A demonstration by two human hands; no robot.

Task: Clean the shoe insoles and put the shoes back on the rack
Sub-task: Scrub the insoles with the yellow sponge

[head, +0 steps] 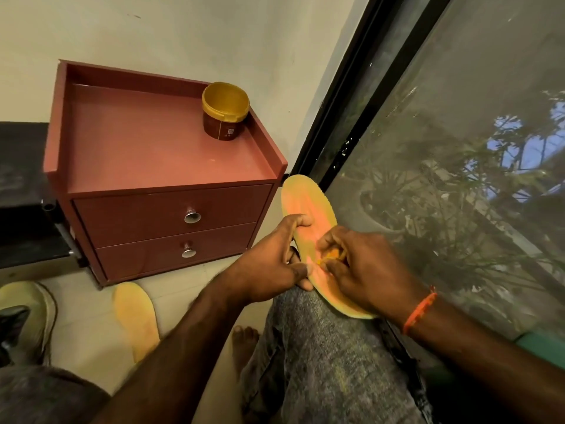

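Head view: a seated person's left hand (pixel 276 258) grips an orange insole (pixel 308 206) resting on the knee, while the right hand (pixel 357 267) pinches a small yellow scrubber (pixel 331 255) against it. Cleaning seems underway; the second insole (pixel 136 319) on the floor likely follows.

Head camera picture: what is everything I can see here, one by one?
Insole in hand: one, orange-yellow, resting on the person's knee by the window.
Insole on floor: one, yellow, on the tiles in front of the cabinet.
Scrubbing piece: one, small and yellow, under the right fingers; what it is I cannot tell.
Shoe: one, yellowish green, at the left edge on the floor.
Cabinet: one, reddish brown, two drawers, against the wall.
Tub: one, yellow rim and brown body, open, on the cabinet's back right corner.
Window: one, dark frame, mesh screen, on the right.
Wristband: one, orange, on the right wrist.
Left hand: holds the insole's edge.
Right hand: pinches the scrubbing piece against the insole.
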